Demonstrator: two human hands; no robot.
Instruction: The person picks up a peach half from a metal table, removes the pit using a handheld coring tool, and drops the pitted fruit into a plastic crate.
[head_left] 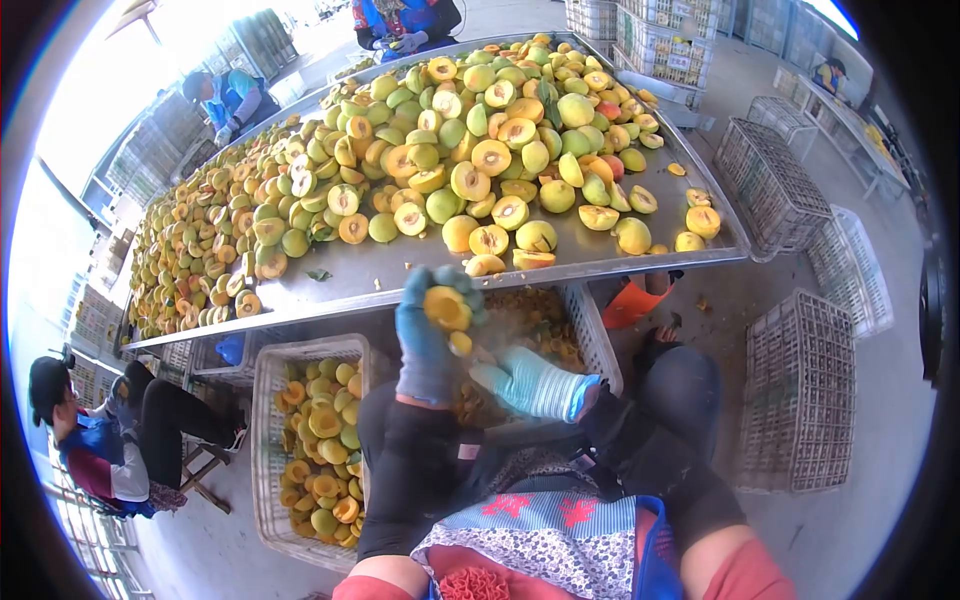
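A cut yellow fruit half (447, 308) is held in my left hand (425, 335), which wears a blue-grey glove and is raised at the table's front edge. Just to its right, my right hand (530, 382), in a pale teal glove, has its fingers closed near the fruit; what they hold is too blurred to make out. A smaller yellow piece (460, 343) shows between the hands. Beneath them is a crate (597, 335) with cut pieces inside. Whole and halved fruits (470, 181) are heaped on the metal table (350, 290).
A white crate (262, 440) of fruit halves stands left of my legs. An orange container (632, 303) is under the table. Empty crates (800, 390) stand at right. A person (95, 440) sits at left; others are behind the table (235, 100).
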